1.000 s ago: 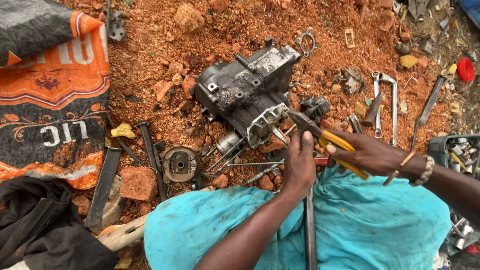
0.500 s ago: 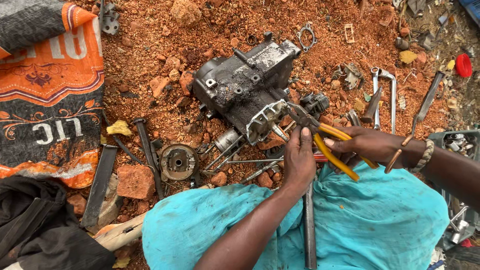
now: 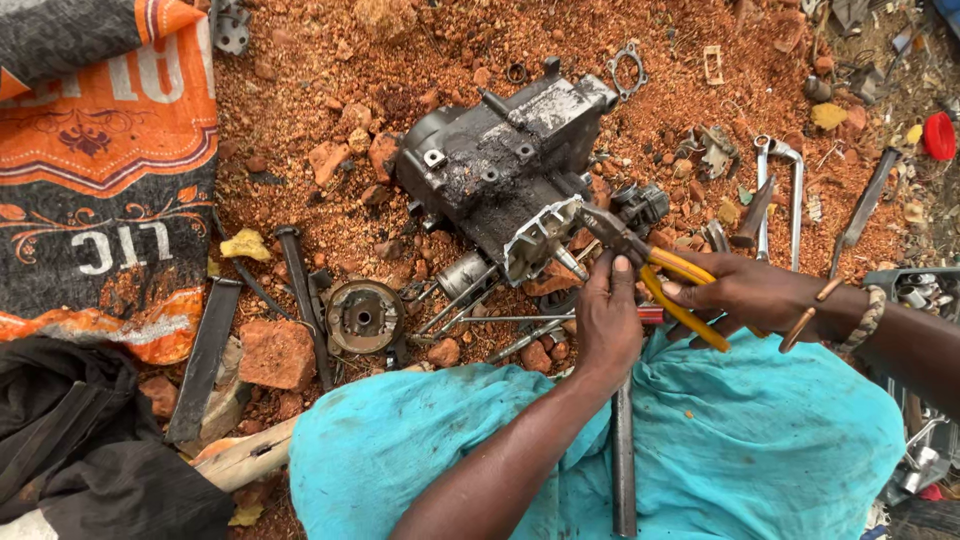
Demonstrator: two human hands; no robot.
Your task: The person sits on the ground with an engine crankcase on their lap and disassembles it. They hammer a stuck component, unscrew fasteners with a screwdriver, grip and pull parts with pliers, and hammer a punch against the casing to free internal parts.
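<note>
A greasy black engine case (image 3: 505, 170) lies on red gravelly ground. My right hand (image 3: 750, 295) grips yellow-handled pliers (image 3: 660, 268), and their jaws touch the case's lower right rim. My left hand (image 3: 607, 320) rests just below the case, fingers curled, thumb tip against the pliers near the pivot. Whether it holds anything small is hidden. My teal-clad lap (image 3: 720, 450) fills the bottom of the view.
A round metal hub (image 3: 360, 316), flat bars (image 3: 205, 358) and rods lie left of my hands. Spanners (image 3: 765, 185) and a gasket (image 3: 628, 65) lie to the right and above. An orange and black printed sack (image 3: 100, 170) covers the left. A steel rod (image 3: 622, 460) crosses my lap.
The pliers' jaws have moved up-left onto the case rim. My left hand shifted slightly closer to the pliers. The view slid a little.
</note>
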